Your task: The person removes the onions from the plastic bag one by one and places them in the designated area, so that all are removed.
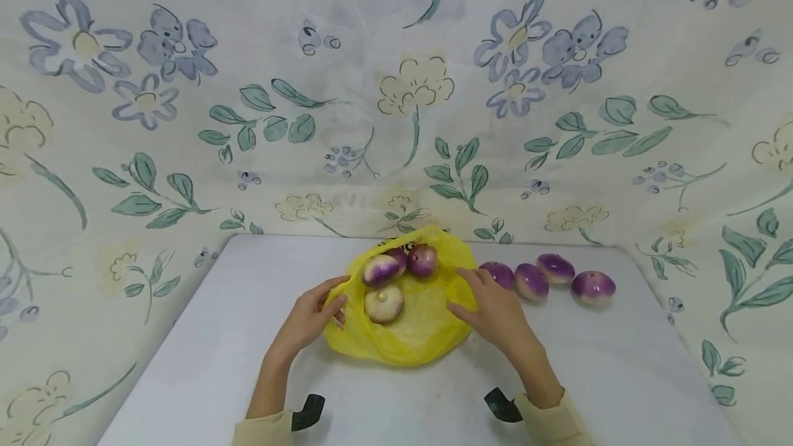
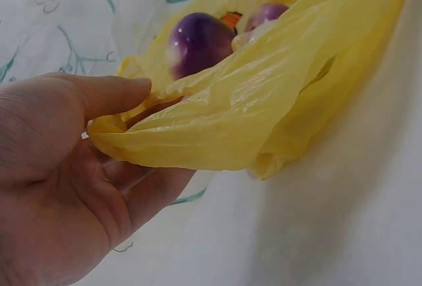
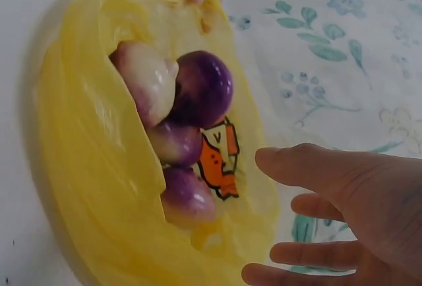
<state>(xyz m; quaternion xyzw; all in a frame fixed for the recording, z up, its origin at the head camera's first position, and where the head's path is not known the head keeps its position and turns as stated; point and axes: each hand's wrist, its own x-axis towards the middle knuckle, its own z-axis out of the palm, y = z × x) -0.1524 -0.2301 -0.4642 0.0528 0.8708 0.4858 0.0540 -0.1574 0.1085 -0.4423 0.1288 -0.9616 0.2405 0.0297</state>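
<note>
A yellow plastic bag (image 1: 421, 343) lies with its mouth spread wide, holding several purple-and-white turnips. A pale turnip (image 1: 384, 304) sits nearest the front; a purple one (image 1: 423, 261) lies at the back. At the bag's left side my left hand (image 1: 314, 313) holds the rim, with the thumb over the plastic and the fingers around its edge. On the other side my right hand (image 1: 498, 308) is beside the rim. Its fingers are spread and nothing is between them, as the right wrist view shows (image 3: 356, 213). An orange printed figure (image 3: 214, 167) shows on the bag's inner wall.
Several more turnips (image 1: 531, 282) lie grouped on the white table (image 1: 248, 336), just right of the bag and beyond my right hand. A flower-patterned sheet (image 1: 372, 122) rises behind the table's back edge.
</note>
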